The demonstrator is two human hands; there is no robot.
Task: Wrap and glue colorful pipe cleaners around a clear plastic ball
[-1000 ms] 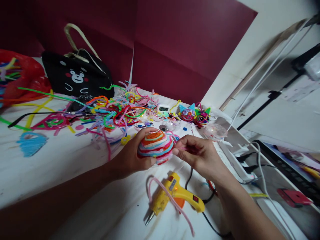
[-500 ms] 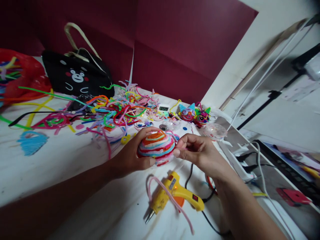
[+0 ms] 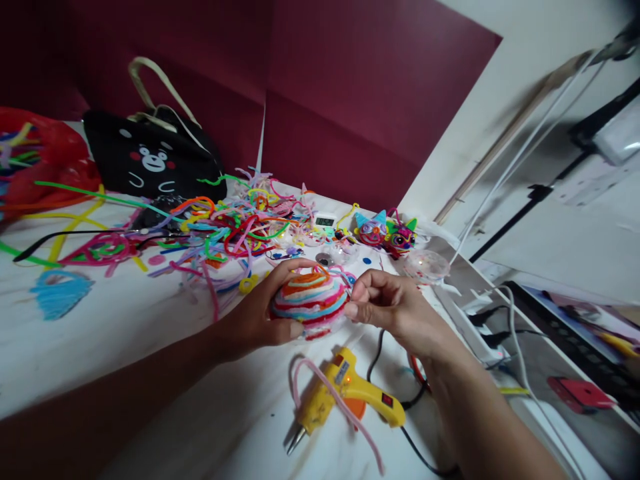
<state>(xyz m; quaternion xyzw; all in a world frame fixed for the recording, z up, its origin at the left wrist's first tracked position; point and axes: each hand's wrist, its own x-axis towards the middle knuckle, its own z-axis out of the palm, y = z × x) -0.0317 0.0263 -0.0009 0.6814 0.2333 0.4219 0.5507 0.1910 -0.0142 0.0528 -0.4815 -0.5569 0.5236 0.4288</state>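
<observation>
My left hand [image 3: 265, 312] is wrapped round a ball covered in striped pipe cleaners [image 3: 311, 301], with fingers over its top and thumb along its near side. Orange, white, light blue, red and pink bands circle the ball. At the ball's right edge, the thumb and forefinger of my right hand [image 3: 393, 308] are pinched together; what lies between them is too small to make out. Just in front lies a yellow glue gun [image 3: 369, 389], its nozzle toward me and a small orange light on. A pink pipe cleaner [image 3: 346, 408] lies across it.
A tangled heap of pipe cleaners [image 3: 240, 227] spreads behind my left hand, before a black bag [image 3: 150, 160]. Two decorated balls [image 3: 371, 230], a clear plastic shell [image 3: 430, 265] and a small digital display [image 3: 325, 221] stand at the back. Cables and a power strip [image 3: 467, 327] run along the right.
The view has shifted slightly. Both hands keep the same hold at the ball, which seems barely turned.
</observation>
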